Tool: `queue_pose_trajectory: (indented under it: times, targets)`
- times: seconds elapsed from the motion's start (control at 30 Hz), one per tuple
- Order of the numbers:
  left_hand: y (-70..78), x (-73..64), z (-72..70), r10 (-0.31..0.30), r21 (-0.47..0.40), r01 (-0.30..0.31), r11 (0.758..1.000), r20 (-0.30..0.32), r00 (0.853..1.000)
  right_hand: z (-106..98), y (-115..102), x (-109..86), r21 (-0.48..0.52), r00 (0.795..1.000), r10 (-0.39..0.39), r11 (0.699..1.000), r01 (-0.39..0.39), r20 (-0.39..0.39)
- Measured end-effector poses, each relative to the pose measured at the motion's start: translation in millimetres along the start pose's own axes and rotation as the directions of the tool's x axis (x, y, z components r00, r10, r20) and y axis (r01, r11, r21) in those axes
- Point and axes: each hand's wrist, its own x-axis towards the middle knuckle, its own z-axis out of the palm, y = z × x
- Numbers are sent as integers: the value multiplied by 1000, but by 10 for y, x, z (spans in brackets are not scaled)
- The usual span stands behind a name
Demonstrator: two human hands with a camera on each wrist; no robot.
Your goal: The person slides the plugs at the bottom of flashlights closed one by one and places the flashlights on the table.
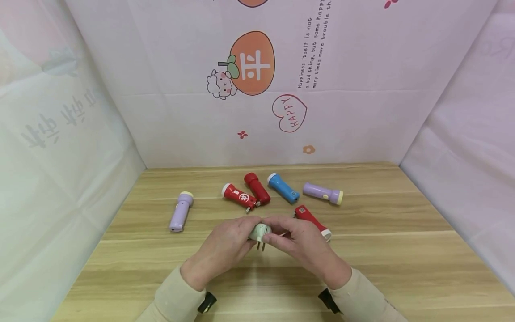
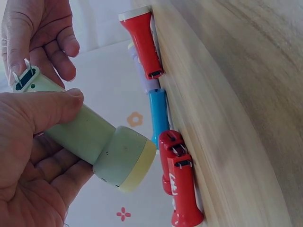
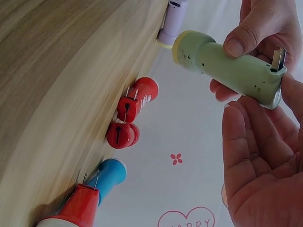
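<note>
A pale green flashlight [image 2: 85, 137] with a yellow rim hangs above the table, two metal plug prongs [image 3: 279, 60] standing out from its tail end. My left hand [image 1: 225, 243] grips its body, thumb [image 2: 57, 106] laid along one side and fingers behind. In the right wrist view the left thumb lies on the middle of the body. My right hand [image 1: 303, 243] is at the tail, its thumb [image 3: 292, 90] touching the end close to the prongs. The right fingers [image 3: 260, 130] extend loosely along the underside, palm facing the right wrist camera.
Farther back lie two red flashlights [image 1: 238, 195] [image 1: 259, 190], crossing near their tails, and a blue flashlight [image 1: 283, 188]. Purple flashlights lie at left [image 1: 181, 212] and right [image 1: 322, 192]. Another red flashlight [image 1: 310, 218] lies just beyond my right hand. Printed cloth [image 1: 181, 129] encloses the wooden table [image 1: 382, 259].
</note>
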Motion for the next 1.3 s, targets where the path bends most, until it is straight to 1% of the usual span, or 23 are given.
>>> queue_pose_trajectory:
  times: [0.1,0.23,0.43,0.73,1.1,1.3]
  targets:
    - [1,-2,-4,14,0,-14,1000,4,1000,4,-6,1,23,1000,2,1000,-2,8]
    - [-1,-9,-6,19,-3,-19,1000,9,1000,12,-10,-2,46,1000,-15,999,15,5]
    - [-4,-11,-1,29,-11,-29,1000,-10,1000,24,-6,-7,63,999,-47,997,47,-13]
    - [9,-10,-25,6,-25,-5,1000,30,1000,32,-7,-8,47,998,-61,997,62,-28]
    - [16,-13,-24,9,-13,-9,1000,36,999,31,-6,-7,36,998,-62,997,63,-28]
    - [17,-19,-22,15,-25,-14,1000,35,999,34,-10,-3,38,997,-68,997,69,-33]
